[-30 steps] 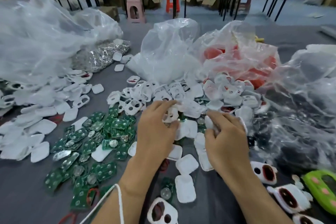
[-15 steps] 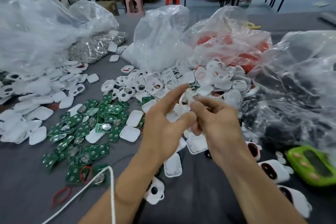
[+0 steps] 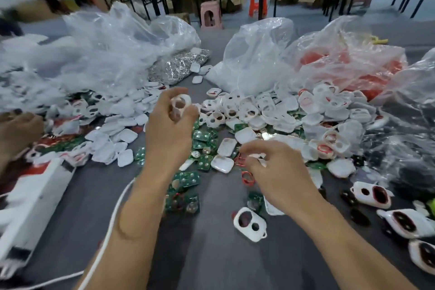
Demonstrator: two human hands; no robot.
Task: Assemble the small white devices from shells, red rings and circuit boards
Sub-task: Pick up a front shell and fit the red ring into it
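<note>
My left hand [image 3: 168, 129] is raised above the table and grips a white shell with two holes [image 3: 180, 103] between thumb and fingers. Lower and to the right, my right hand [image 3: 275, 172] hovers over the table with fingers curled, pinching a red ring [image 3: 240, 161]. A second red ring [image 3: 247, 178] lies on the grey table just below those fingers. Green circuit boards [image 3: 202, 146] are scattered between my hands. A heap of white shells [image 3: 261, 110] lies behind them. One two-hole shell [image 3: 250, 223] lies near my right wrist.
Clear plastic bags [image 3: 254, 54] stand along the back, one holding red parts [image 3: 353, 66]. Flat white covers [image 3: 117, 139] spread at the left. Assembled devices [image 3: 372, 194] lie at the right. Another person's hand [image 3: 16, 129] is at the left edge. A white cable [image 3: 110, 226] runs beside my left forearm.
My hands have come apart. The left hand has lifted the two-hole shell up and left, while the right has dropped toward the table and now pinches a red ring. The view shifted left.
</note>
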